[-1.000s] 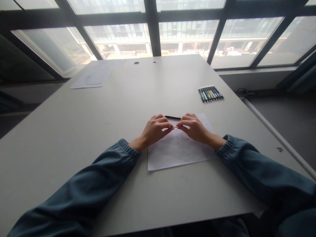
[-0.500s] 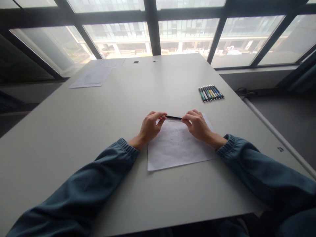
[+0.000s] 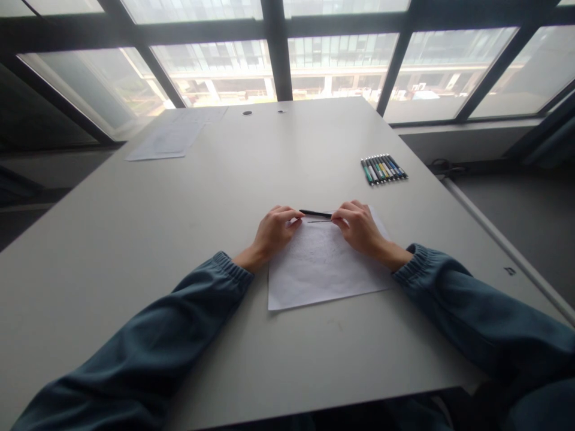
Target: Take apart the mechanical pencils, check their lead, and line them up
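Observation:
A slim black pen spans the space between my two hands, just over the far part of a white sheet of paper. My left hand has its thumb and fingertips closed at the pen's left end, whose tip shows just past the index finger. With thumb and fingers pinched, my right hand holds the other end, which the fingers hide. Under the pen runs a thin dark line; whether it is a thin rod or a shadow I cannot tell. Faint marks cover the sheet's middle.
Several pens with coloured barrels lie side by side at the right of the white table. More papers lie at the far left. Windows stand beyond the table's far edge.
My left thumb and fingertips have closed together and dropped slightly, so the pen's left tip shows more. The thin dark line beneath stands out more clearly. My right hand has hardly moved.

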Available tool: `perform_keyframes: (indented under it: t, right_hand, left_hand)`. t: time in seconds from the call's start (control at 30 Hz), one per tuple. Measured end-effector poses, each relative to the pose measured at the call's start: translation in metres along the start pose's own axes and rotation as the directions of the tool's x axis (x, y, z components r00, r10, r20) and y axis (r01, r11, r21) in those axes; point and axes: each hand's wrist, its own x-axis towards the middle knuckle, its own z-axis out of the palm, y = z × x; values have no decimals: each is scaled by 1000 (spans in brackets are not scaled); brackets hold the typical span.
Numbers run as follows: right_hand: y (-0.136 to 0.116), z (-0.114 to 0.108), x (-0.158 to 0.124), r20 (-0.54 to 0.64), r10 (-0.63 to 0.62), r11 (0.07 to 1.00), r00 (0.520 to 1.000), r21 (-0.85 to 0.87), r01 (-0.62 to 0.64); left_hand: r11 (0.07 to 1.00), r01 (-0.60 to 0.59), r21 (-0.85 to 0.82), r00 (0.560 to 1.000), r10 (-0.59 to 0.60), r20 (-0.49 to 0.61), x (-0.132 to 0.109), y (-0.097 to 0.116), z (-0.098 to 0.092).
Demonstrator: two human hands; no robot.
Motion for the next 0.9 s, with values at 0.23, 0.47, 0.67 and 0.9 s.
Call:
perform_keyframes:
  t: [0.23,0.47,0.67,0.9]
  right_hand:
    - [0,0,-1,-2,-12,1000,1000,-14,11]
    - [-7,-8,-1,-1,-102,990,995,-101,101]
    - [-15,-16,-1,10,-181,957,983,-228,178]
    - [-15,-17,-2,-1,-151,961,989,-235,146]
  left_hand:
    - [999,22,37,1000,-21,-11,0,3,-1]
    - [998,53,28,998,-52,-18,0,5,-3]
    - [996,84,39,996,-83,-38,1,3,-3]
    - [997,68,47,997,-66,-46,1,1,-2]
